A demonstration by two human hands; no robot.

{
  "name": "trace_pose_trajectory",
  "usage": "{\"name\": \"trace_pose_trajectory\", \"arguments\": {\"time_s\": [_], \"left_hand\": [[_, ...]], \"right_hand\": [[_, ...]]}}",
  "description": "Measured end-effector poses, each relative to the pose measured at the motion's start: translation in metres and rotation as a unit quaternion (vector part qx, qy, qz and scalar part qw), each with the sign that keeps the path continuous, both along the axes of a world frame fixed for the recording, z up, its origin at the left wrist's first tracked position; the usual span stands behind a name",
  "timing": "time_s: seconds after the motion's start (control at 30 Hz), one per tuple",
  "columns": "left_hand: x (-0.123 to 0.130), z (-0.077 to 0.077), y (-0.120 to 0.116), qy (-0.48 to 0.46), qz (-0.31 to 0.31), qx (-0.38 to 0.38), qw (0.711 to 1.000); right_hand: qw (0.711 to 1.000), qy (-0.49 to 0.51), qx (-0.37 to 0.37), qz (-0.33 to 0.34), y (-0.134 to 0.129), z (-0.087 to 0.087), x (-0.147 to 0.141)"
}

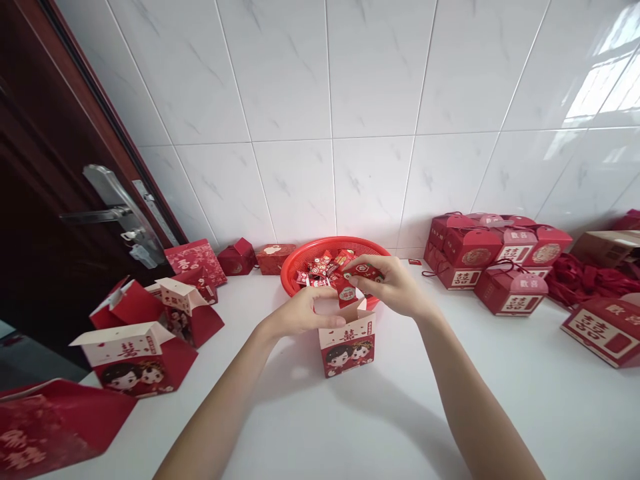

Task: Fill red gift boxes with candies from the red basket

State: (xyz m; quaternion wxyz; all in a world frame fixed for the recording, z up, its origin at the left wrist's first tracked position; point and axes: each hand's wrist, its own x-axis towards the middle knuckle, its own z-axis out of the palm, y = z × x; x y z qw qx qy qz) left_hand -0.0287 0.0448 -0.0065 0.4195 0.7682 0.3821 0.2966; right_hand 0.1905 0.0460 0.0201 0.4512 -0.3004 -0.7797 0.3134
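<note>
A small red and cream gift box (pixel 349 353) with two cartoon figures on its front stands upright on the white table, its top flaps open. My left hand (pixel 300 312) grips the box's upper left side, thumb at the front edge and fingers behind. Just above the opening, my right hand (pixel 393 287) is closed on red wrapped sweets (pixel 346 292); how many it holds is partly hidden by the fingers. Behind both hands sits a red plastic basket (pixel 293 263), with several more red-wrapped sweets (pixel 320 268) inside.
Open red boxes (pixel 133 367) stand along the left, near a dark door (pixel 45 167). Closed, stacked gift boxes (pixel 467 250) are at the right, with single boxes (pixel 515 291) and dark red ribbon (pixel 580 277) beside them. A tiled wall (pixel 370 180) rises behind.
</note>
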Motion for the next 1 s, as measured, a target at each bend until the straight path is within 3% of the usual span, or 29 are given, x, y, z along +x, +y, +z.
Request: {"name": "trace_pose_trajectory", "arguments": {"time_s": [0.13,0.27,0.43,0.53,0.8,1.0], "left_hand": [[0.001,0.001,-0.001,-0.008,-0.025,-0.024,0.999],[-0.002,0.0,0.0,0.024,0.012,-0.055,0.998],[-0.004,-0.001,0.001,0.047,0.023,-0.063,0.997],[-0.003,-0.001,0.001,0.043,0.024,-0.06,0.997],[0.001,0.002,0.0,0.008,-0.03,-0.046,0.998],[-0.001,-0.003,0.004,-0.022,-0.064,-0.059,0.996]], "right_hand": [[0.999,-0.044,0.013,0.016,0.002,-0.005,-0.005],[0.999,-0.019,0.025,0.021,0.003,-0.003,-0.003],[0.994,0.084,-0.046,0.045,-0.001,0.001,0.001],[0.988,0.097,-0.091,0.073,-0.001,0.0,0.0],[0.987,0.051,-0.094,0.12,0.01,-0.012,-0.009],[0.985,-0.099,-0.052,0.131,0.005,-0.015,-0.011]]}}
